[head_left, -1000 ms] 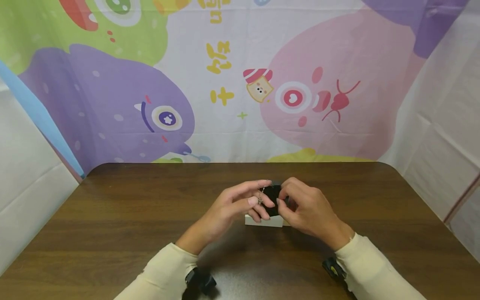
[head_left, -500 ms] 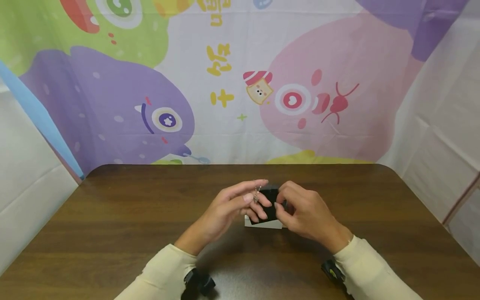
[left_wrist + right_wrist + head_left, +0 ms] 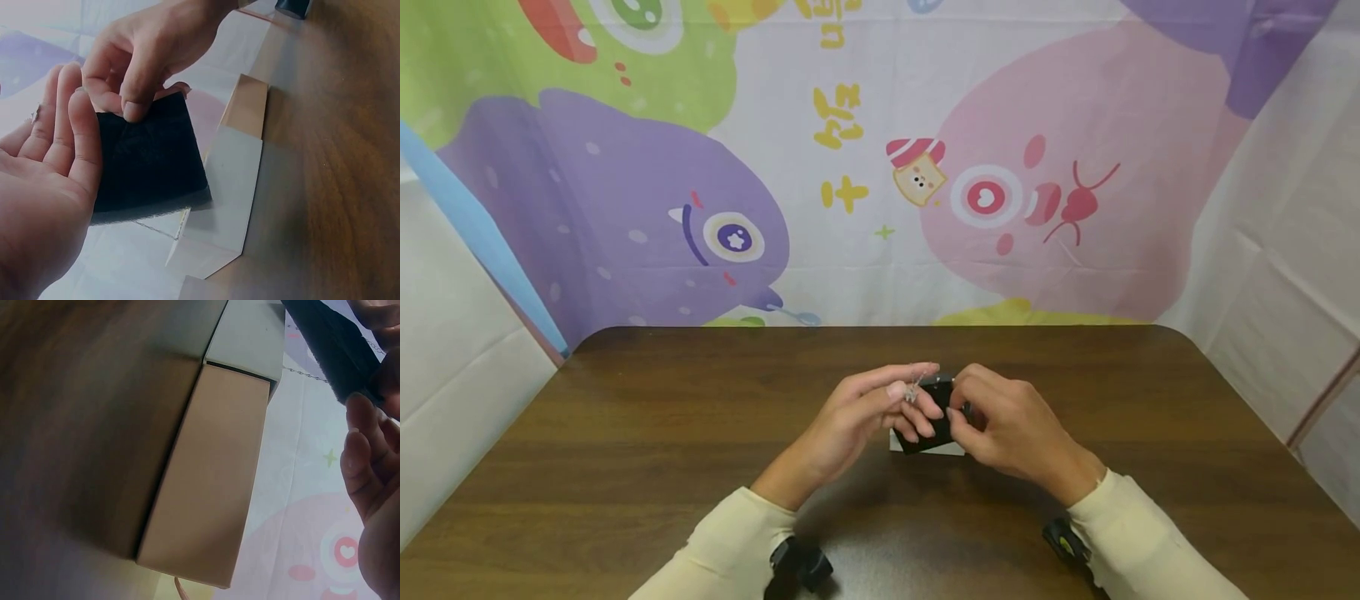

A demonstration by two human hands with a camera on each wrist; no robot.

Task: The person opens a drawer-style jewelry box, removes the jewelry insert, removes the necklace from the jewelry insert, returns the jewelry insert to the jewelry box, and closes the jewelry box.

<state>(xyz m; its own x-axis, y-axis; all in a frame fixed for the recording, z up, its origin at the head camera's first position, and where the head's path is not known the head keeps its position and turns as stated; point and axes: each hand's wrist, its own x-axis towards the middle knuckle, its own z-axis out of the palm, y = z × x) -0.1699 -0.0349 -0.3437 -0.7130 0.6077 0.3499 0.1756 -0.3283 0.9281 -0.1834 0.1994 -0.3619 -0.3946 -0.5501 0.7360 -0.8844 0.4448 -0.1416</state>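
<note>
My left hand [image 3: 857, 417] pinches a silver necklace [image 3: 912, 390] between thumb and fingers, its other fingers lying along a black, velvety pad [image 3: 153, 159]. Thumb and curled fingers of my right hand [image 3: 1011, 421] pinch that pad at its edge. In the head view the pad hangs tilted between the hands, partly hidden by the left fingers. A length of thin chain [image 3: 156, 230] shows below the pad in the left wrist view. Behind and under it lies a box with a white sleeve [image 3: 234, 169] and a tan drawer [image 3: 203, 469] partly slid out.
The box rests on a dark brown wooden table [image 3: 700, 433]. A small ribbon pull [image 3: 180, 589] sticks out from the drawer's end. Beyond the table's far edge hangs a cloth printed with cartoon figures [image 3: 880, 275].
The black pad has tilted further and shifted slightly down and left, overlapping more of the white sleeve. Both hands have moved only a little and keep their holds.
</note>
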